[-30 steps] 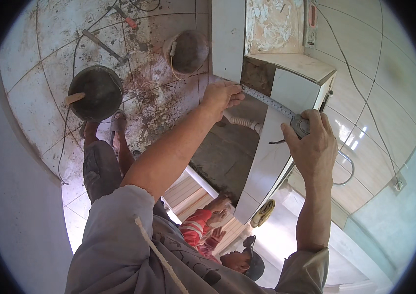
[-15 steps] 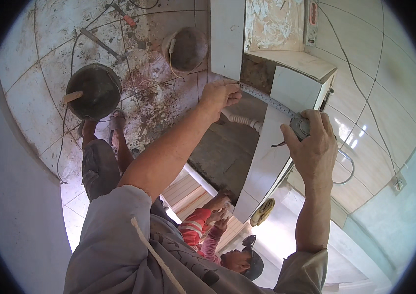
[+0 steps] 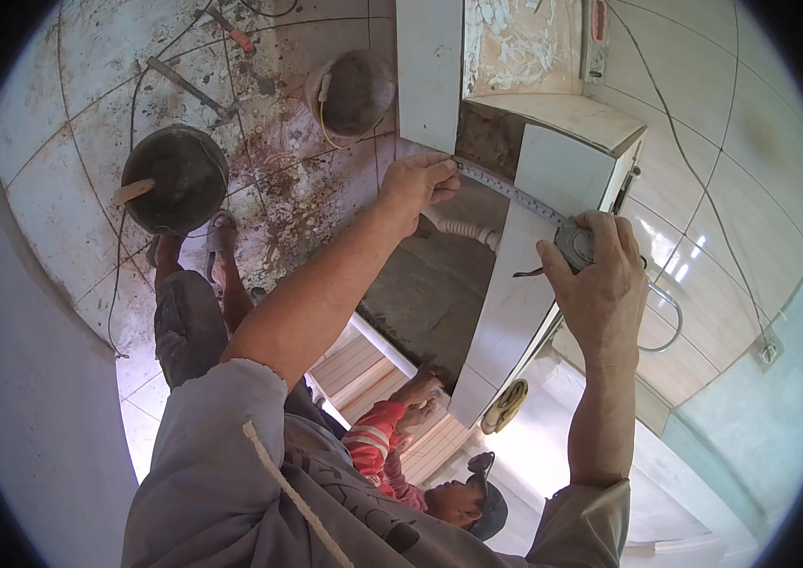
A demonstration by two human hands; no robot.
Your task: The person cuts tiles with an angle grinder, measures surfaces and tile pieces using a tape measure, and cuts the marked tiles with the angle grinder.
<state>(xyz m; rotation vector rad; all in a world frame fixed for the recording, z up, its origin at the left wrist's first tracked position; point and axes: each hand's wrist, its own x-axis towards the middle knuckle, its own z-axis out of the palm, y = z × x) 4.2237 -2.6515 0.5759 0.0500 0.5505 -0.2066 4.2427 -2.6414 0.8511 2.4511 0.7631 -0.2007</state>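
Note:
A tape measure (image 3: 575, 244) is drawn out across the opening of a tiled counter (image 3: 567, 170). My right hand (image 3: 605, 275) grips its round grey case over the counter's tiled top. The end of the blade is pinched in my left hand (image 3: 417, 189), beside the corner of a white tiled panel (image 3: 430, 76). Between my hands the blade runs taut and slightly slanted. Below it, inside the opening, lies a pale corrugated pipe (image 3: 463, 227). My fingers hide the blade's hooked tip.
Left, on the dirty tiled floor, stand a dark bucket (image 3: 179, 166) with a wooden handle in it and another bucket (image 3: 354, 95). A hammer (image 3: 188, 87) lies nearby. A co-worker in a red sleeve (image 3: 373, 431) reaches to the counter's near end. A cable (image 3: 676, 123) hangs along the right wall.
The view has shifted slightly, so most things sit a little further left. Both hands keep their hold on the tape measure, its blade still stretched.

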